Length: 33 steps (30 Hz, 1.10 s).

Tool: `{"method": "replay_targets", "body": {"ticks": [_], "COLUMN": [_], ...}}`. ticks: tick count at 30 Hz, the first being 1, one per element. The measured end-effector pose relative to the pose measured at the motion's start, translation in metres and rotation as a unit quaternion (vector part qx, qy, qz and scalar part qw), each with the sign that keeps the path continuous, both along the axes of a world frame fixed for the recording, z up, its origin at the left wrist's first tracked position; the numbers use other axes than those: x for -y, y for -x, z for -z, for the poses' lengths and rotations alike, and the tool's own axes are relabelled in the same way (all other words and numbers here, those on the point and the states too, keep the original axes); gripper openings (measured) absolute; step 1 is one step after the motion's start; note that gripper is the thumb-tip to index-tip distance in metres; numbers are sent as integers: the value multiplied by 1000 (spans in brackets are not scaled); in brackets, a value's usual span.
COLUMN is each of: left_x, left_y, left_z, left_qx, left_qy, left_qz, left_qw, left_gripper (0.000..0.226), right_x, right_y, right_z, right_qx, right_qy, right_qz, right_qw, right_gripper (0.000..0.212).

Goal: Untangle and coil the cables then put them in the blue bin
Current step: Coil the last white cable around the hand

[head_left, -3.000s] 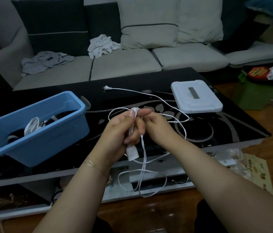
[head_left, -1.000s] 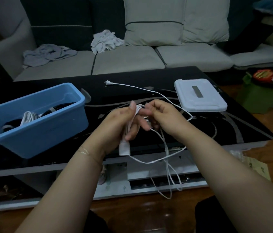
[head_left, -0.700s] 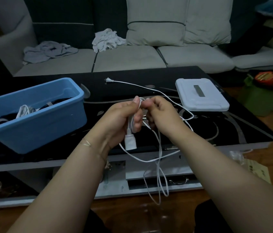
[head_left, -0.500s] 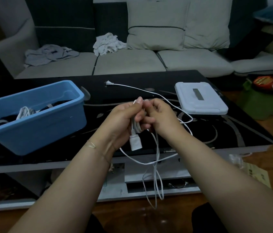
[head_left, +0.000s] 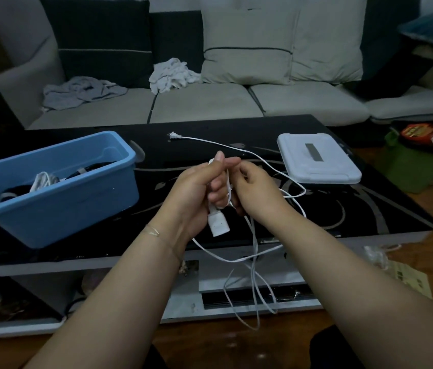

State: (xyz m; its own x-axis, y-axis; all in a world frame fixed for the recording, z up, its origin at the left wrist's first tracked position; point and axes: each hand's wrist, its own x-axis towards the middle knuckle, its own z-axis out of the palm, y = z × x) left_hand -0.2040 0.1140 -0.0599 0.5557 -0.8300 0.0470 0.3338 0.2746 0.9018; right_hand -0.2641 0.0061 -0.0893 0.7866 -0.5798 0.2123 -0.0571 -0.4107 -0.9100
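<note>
White cable [head_left: 254,237]: one, coils hidden in left hand [head_left: 196,187], which grips it; right hand [head_left: 256,189] pinches it. Blue bin [head_left: 58,195] at 9 o'clock on worktop [head_left: 343,209], contents dim, count unclear.

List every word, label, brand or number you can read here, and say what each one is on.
None can be read.
Red and orange package, far right: print on it, too blurred to read.
Yellowish paper on the floor: dark marks, too small to read.
White lid, blue bin, white cable: no text visible.
</note>
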Motion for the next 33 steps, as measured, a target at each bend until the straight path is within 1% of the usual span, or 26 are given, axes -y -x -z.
{"method": "replay_targets", "body": {"ticks": [4, 7, 9, 13, 15, 18, 20, 21, 22, 23, 25, 26, 27, 28, 29, 31, 33], "left_x": [-2, -5, -7, -7, -6, -3, 0, 2, 3, 3, 2, 0, -2, -4, -6, -9, -12], "left_y": [-4, -12, -14, -11, -12, -14, -12, -11, -10, -13, -20, -23, -26, -26, -25, -18, -10], "left_z": [-2, -7, -6, 1, 2, 7, 10, 12, 15, 17, 21, 21, 20, 18, 16, 12, 11], "left_qx": [0, -5, 17, 112, 127, 139, 185, 224, 275, 339, 465, 499, 510, 504, 489, 464, 467], "left_qy": [7, 22, 10, -18, -19, -40, -78, -105, -136, -168, -239, -269, -282, -277, -265, -251, -248], "left_qz": [-64, -103, -118, -122, -123, -131, -130, -133, -140, -153, -178, -184, -182, -172, -153, -90, -29], "left_qw": [998, 994, 993, 986, 984, 981, 971, 960, 941, 913, 834, 803, 792, 800, 817, 845, 849], "left_gripper": [28, 25, 20, 17, 15, 23, 27, 29, 30, 29, 26, 27, 30, 35, 43, 63, 73], "right_x": [-5, -11, -16, -16, -14, -16, -17, -18, -19, -20, -21, -22, -21, -20, -18, -13, -10], "right_y": [4, 7, 10, 13, 13, 13, 15, 16, 17, 18, 20, 21, 22, 22, 23, 25, 27], "right_z": [-2, 1, 4, 5, 3, 0, -3, -5, -5, -7, -9, -9, -10, -11, -12, -15, -16], "right_qx": [-51, -106, -117, -133, -144, -158, -175, -180, -185, -188, -188, -184, -173, -156, -137, -109, -102], "right_qy": [77, 153, 184, 214, 217, 202, 180, 164, 147, 129, 92, 74, 57, 43, 32, 28, 35], "right_qz": [-55, -97, -124, -140, -147, -143, -142, -150, -163, -177, -201, -211, -217, -217, -212, -202, -188], "right_qw": [994, 978, 968, 958, 954, 956, 957, 958, 958, 958, 957, 957, 959, 963, 967, 973, 976], "right_gripper": [14, 16, 8, 17, 8, 13, 13, 15, 16, 17, 18, 19, 20, 21, 22, 22, 22]}}
